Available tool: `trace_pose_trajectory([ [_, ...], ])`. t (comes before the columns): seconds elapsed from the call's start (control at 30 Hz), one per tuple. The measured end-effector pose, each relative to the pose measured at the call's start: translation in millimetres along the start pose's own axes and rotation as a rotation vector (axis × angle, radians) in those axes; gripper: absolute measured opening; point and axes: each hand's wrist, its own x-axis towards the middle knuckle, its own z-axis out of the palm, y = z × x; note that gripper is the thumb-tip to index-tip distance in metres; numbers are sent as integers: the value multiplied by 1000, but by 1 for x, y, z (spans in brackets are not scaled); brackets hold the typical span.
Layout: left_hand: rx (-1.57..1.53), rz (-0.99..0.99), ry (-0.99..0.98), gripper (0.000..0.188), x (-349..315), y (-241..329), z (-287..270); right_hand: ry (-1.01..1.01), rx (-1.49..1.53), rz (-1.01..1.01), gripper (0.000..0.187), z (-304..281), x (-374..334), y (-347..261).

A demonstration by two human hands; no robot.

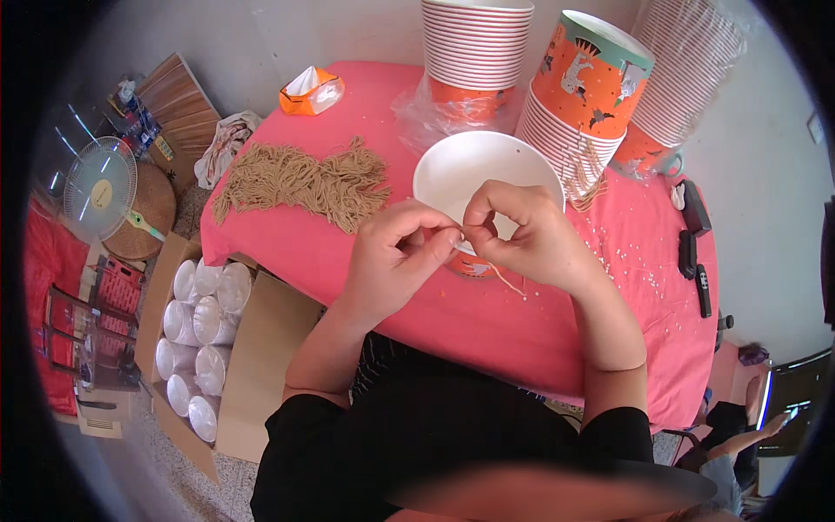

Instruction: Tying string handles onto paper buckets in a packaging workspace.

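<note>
My left hand (400, 257) and my right hand (535, 235) meet in front of a white-lined paper bucket (448, 165). Thumb and forefinger are pinched together on each, at one spot between them. A thin tan cord (507, 280) trails down from this pinch, below my right hand. Most of the pinched part is hidden by fingertips, along with something small and whitish by my left thumb. Over to the left, a bundle of tan cords (304, 184) lies on the pink tablecloth (391, 104). More cords (584, 174) hang against a stack of orange buckets (591, 74).
Further bucket stacks (477, 43) stand at the back. Small white bits (635, 265) are scattered on the right, near black devices (689, 252). An orange tissue pack (311, 91) sits at the far left. Below the left edge, a cardboard box (261, 348) holds wrapped cups (209, 322).
</note>
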Motion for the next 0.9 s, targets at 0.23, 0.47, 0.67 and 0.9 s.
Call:
trace_pose_trajectory([
  [0.23,-227,-188,0,10,-3,-1,3,-2,-30,17,10,0,0,-2],
  [0.47,-288,-214,59,12,-4,-1,7,-4,-19,18,11,1,0,-1],
  [0.67,-232,-144,54,7,-4,-5,7,5,-35,-10,11,2,0,1],
  [0.9,-148,-94,36,5,-3,-8,4,4,-17,-9,11,2,1,1],
])
